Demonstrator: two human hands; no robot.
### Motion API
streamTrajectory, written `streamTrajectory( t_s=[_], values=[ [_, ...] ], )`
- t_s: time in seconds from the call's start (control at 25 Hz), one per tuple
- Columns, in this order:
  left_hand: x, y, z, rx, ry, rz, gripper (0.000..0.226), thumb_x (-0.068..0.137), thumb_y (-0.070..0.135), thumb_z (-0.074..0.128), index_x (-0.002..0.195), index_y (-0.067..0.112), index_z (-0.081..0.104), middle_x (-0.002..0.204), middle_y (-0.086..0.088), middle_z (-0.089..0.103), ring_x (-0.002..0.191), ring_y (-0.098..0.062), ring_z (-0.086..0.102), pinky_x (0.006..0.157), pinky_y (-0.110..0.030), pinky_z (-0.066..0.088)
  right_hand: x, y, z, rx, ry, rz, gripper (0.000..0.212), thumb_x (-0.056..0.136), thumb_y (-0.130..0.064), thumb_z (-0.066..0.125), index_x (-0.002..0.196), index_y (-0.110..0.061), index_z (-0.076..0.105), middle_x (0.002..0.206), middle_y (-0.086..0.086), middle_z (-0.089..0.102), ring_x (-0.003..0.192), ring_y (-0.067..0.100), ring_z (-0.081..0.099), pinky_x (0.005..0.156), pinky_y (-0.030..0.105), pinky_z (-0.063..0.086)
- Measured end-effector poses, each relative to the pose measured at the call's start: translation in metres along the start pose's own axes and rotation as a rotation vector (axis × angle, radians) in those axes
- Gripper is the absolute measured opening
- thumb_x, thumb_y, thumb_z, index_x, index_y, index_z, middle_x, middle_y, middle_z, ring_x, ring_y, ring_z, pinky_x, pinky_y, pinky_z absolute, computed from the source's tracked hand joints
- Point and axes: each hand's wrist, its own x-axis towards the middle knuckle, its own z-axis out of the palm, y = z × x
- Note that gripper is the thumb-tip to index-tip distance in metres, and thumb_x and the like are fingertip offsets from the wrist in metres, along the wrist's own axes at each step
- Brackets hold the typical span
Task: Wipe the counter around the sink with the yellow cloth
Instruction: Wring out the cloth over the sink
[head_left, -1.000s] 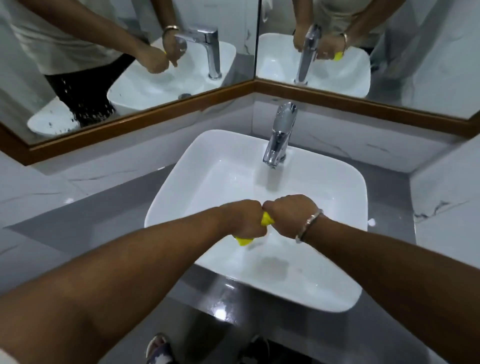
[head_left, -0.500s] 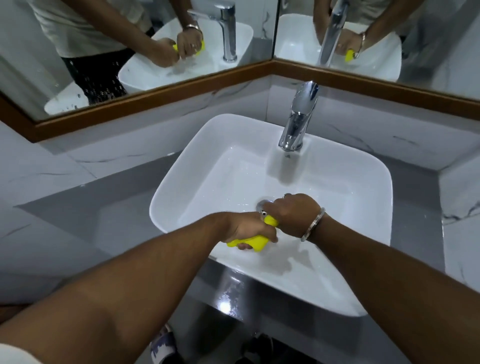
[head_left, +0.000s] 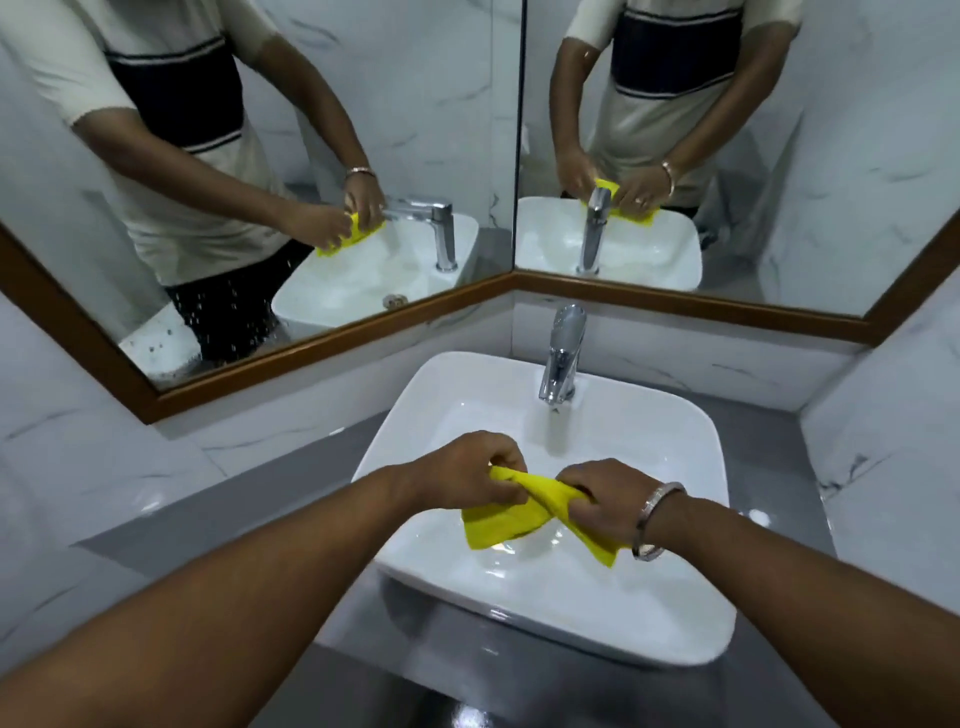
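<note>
The yellow cloth (head_left: 511, 514) hangs partly unfolded over the white square sink (head_left: 691, 613), held between both hands. My left hand (head_left: 462, 475) pinches its left upper edge. My right hand (head_left: 605, 499), with a metal bangle at the wrist, grips its twisted right part, and a corner dangles below that hand. Both hands hover above the basin, in front of the chrome tap (head_left: 561, 353). The grey counter (head_left: 249, 514) surrounds the sink on the left, right and front.
Two wood-framed mirrors (head_left: 322, 343) meet in the corner behind the sink and reflect the person and the cloth. White marble walls close in on the left and right. The counter's front edge is near the bottom of the view.
The cloth was bunched tight between my two fists; now my hands have moved apart and the cloth is spread open between them. The view has tilted upward.
</note>
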Motion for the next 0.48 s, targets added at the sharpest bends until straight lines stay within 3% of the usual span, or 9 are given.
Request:
streamTrajectory(
  t_s=[0.16, 0.24, 0.32, 0.36, 0.48],
  values=[
    [-0.001, 0.003, -0.023, -0.114, 0.038, 0.019, 0.018, 0.087, 0.031, 0.07, 0.091, 0.014, 0.071, 0.089, -0.002, 0.068, 0.079, -0.01, 0.06, 0.068, -0.026, 0.05, -0.005, -0.017, -0.005, 0.402, 0.28, 0.241, 0.017, 0.087, -0.019, 0.038, 0.092, -0.025, 0.053, 0.085, 0.007, 0.062, 0.083, 0.027, 0.055, 0.065, 0.031, 0.039],
    [-0.003, 0.003, -0.031, -0.24, 0.058, -0.029, 0.021, 0.089, 0.028, 0.068, 0.092, 0.008, 0.072, 0.086, -0.005, 0.068, 0.073, -0.009, 0.059, 0.059, -0.02, 0.049, -0.011, -0.034, -0.006, 0.514, 0.373, 0.269, 0.016, 0.085, -0.04, 0.045, 0.091, -0.027, 0.051, 0.078, 0.002, 0.061, 0.076, 0.023, 0.056, 0.06, 0.029, 0.038],
    [-0.007, -0.002, -0.042, -0.299, 0.039, -0.04, 0.024, 0.089, 0.029, 0.068, 0.092, 0.006, 0.072, 0.084, -0.006, 0.068, 0.07, -0.009, 0.059, 0.054, -0.019, 0.048, -0.016, -0.052, -0.005, 0.448, 0.343, 0.242, 0.039, 0.072, -0.059, 0.057, 0.094, -0.029, 0.048, 0.07, -0.004, 0.061, 0.064, 0.014, 0.056, 0.054, 0.028, 0.038],
    [-0.01, -0.006, -0.049, -0.287, 0.017, -0.022, 0.024, 0.088, 0.029, 0.069, 0.092, 0.006, 0.072, 0.083, -0.005, 0.068, 0.069, -0.009, 0.059, 0.053, -0.019, 0.048, -0.017, -0.059, -0.003, 0.357, 0.323, 0.24, 0.042, 0.067, -0.06, 0.062, 0.092, -0.03, 0.047, 0.069, -0.007, 0.06, 0.062, 0.013, 0.056, 0.054, 0.028, 0.04],
    [-0.015, -0.016, -0.074, -0.12, -0.047, 0.108, 0.024, 0.081, 0.034, 0.076, 0.091, 0.011, 0.075, 0.081, -0.004, 0.071, 0.066, -0.008, 0.061, 0.051, -0.019, 0.048, -0.013, -0.071, -0.007, 0.135, 0.3, 0.262, 0.028, 0.066, -0.052, 0.052, 0.08, -0.028, 0.055, 0.075, -0.003, 0.064, 0.074, 0.024, 0.059, 0.063, 0.032, 0.043]
  ],
)
